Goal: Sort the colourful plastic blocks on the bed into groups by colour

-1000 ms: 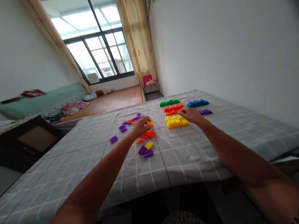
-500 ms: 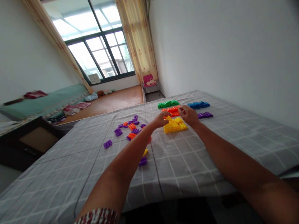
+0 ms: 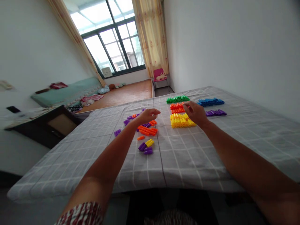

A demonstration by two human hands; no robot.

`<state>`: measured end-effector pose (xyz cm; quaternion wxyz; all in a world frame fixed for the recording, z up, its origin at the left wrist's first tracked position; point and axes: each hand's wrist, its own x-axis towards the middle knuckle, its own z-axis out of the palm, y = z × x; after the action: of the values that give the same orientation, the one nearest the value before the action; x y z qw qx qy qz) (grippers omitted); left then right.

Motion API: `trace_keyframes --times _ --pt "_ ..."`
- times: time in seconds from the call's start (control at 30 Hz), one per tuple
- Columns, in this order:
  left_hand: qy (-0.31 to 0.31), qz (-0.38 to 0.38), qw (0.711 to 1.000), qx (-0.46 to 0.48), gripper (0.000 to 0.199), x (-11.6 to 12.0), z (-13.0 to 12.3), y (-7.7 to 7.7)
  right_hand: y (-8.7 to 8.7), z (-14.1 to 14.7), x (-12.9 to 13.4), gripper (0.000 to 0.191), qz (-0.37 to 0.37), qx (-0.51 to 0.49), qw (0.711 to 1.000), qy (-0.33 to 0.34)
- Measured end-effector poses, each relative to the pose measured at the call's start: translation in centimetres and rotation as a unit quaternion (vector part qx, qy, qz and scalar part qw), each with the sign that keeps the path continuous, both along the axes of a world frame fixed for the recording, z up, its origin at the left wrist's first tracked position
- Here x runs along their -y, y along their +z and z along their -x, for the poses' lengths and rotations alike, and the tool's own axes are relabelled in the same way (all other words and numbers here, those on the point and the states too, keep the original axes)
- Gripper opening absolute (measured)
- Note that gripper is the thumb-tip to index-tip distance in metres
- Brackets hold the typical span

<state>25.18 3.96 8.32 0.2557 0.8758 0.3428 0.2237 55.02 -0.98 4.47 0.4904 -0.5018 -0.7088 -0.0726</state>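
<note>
My left hand (image 3: 150,115) hovers over the right side of a loose pile of small tube-shaped plastic pieces. Its fingers stretch to the right, and nothing shows in them. Beneath and beside it are purple pieces (image 3: 117,132) and orange pieces (image 3: 148,130). My right hand (image 3: 194,112) is at the right end of an orange stack (image 3: 177,107), fingers curved and thumb apart; whether its fingertips touch the stack I cannot tell. Just in front of that stack lies a yellow stack (image 3: 182,121) in layered rows. Nearer me are two yellow pieces (image 3: 149,143) beside purple ones.
A green stack (image 3: 177,99) lies behind the orange one. To the right are a blue stack (image 3: 211,102) and a purple row (image 3: 216,112). All rest on a grey checked cloth (image 3: 187,162). A dark cabinet (image 3: 44,131) stands left; a white wall (image 3: 229,47) rises right.
My left hand has moved left, away from the yellow stack to the loose pile. My right hand stays by the orange stack. The camera view has shifted, uncovering more of the pile.
</note>
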Motion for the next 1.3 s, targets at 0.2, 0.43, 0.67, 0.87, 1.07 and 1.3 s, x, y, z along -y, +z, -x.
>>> trace_keyframes --times 0.2,0.43,0.67,0.87,1.07,1.3 --pt "0.063 -0.006 0.994 -0.084 0.03 5.2 9.2 -1.5 -0.5 7.2 4.1 0.024 0.073 0.106 0.939 0.318" --pt "0.053 -0.109 0.989 -0.082 0.033 6.7 8.9 -3.4 -2.5 14.5 5.0 0.036 0.127 0.273 0.848 0.435" --pt "0.038 -0.174 0.978 -0.109 0.026 5.4 5.8 -5.0 -0.3 13.4 3.2 0.04 0.15 0.248 0.869 0.402" --pt "0.114 -0.178 0.974 -0.08 0.029 5.2 5.6 -7.1 2.4 3.0 -0.9 0.04 0.287 -0.046 0.896 0.335" --pt "0.124 -0.17 0.975 -0.074 0.03 4.9 5.5 -7.5 1.4 -2.1 -3.4 0.043 0.327 -0.252 0.873 0.261" --pt "0.098 -0.169 0.981 -0.021 0.028 5.1 5.7 -7.6 0.5 -4.0 -4.1 0.048 0.309 -0.038 0.927 0.208"
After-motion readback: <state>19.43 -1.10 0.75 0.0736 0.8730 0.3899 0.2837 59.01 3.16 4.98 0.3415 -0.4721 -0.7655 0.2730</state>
